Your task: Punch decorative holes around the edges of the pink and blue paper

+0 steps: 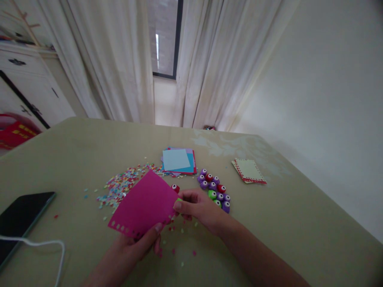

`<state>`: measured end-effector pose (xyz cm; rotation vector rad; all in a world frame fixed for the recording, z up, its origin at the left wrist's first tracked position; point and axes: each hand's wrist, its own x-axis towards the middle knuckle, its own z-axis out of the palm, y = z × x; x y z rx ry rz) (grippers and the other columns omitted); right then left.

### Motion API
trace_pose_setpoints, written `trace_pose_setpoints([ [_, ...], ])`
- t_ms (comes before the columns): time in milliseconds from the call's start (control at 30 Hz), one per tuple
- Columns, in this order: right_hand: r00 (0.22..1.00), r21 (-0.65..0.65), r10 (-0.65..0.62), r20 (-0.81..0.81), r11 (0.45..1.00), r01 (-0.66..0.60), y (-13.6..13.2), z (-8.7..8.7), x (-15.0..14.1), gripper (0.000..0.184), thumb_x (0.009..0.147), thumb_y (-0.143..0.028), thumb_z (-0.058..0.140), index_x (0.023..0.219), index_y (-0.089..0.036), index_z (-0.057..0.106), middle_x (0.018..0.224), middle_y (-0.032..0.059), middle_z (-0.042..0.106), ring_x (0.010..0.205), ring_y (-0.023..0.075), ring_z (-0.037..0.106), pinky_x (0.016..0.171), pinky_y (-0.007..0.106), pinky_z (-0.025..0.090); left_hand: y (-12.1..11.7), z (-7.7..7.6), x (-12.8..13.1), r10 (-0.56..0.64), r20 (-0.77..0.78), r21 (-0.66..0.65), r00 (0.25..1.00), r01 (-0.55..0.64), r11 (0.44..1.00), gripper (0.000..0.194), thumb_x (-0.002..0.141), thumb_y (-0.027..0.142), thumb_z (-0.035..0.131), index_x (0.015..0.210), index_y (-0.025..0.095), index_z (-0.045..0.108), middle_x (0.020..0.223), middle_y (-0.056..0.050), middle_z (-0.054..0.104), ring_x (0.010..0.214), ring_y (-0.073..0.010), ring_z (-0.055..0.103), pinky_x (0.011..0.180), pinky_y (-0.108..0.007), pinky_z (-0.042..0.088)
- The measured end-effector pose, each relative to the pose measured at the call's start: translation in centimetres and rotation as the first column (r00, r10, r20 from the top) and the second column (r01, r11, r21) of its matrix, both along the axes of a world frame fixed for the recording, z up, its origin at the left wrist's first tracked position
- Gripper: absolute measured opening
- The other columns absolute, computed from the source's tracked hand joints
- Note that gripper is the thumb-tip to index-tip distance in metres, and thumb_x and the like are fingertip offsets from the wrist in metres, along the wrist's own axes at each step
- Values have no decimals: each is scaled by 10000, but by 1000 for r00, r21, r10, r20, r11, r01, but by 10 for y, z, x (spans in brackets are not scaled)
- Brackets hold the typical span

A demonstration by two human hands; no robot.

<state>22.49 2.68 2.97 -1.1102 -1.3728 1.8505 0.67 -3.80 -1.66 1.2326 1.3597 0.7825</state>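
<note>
A bright pink sheet of paper [149, 201] is held up over the table, with a row of small holes along its lower edge. My left hand [143, 243] grips that edge, thumb on top. At the sheet's right corner my right hand [199, 207] is closed on a small craft punch [175, 188]; its red top with a white, dark-centred button shows, and the rest is mostly hidden by the fingers. Just right of this hand stand several purple, red and green craft punches [213, 184] in a cluster.
Colourful paper confetti [121, 185] lies behind the sheet, with loose bits below my hands. Stacked coloured paper [176, 160] sits farther back. Pale, hole-edged cards [249, 170] lie at right. A dark tablet or phone [22, 215] and white cable [44, 241] are at left.
</note>
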Motion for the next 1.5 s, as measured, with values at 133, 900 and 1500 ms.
trace_pose_setpoints([
  [133, 1000, -5, -1, -2, 1000, 1, 0, -2, 0, 553, 710, -674, 872, 798, -142, 753, 695, -8, 627, 578, 90, 456, 546, 238, 314, -1, -1, -1, -38, 24, -14, 999, 39, 999, 587, 857, 739, 617, 568, 229, 649, 591, 1, 563, 596, -183, 508, 590, -265, 422],
  [900, 1000, -60, 20, -4, 998, -20, -2, -9, -2, 530, 671, -619, 921, 875, -152, 774, 706, -27, 602, 596, 92, 410, 565, 250, 263, 1, -5, 0, 124, 8, 1, 992, -124, 992, 512, 850, 714, 656, 762, 233, 808, 633, -15, 680, 606, -208, 635, 598, -274, 492],
  [1500, 831, 622, -296, 470, 780, -74, 7, 4, 13, 217, 967, -271, 704, 1163, -193, 754, 1167, 90, 689, 854, 177, 612, 792, 311, 485, -1, 7, -3, 177, 14, 21, 984, -177, 984, 586, 896, 733, 602, 685, 212, 766, 598, 7, 589, 614, -182, 571, 601, -259, 423],
])
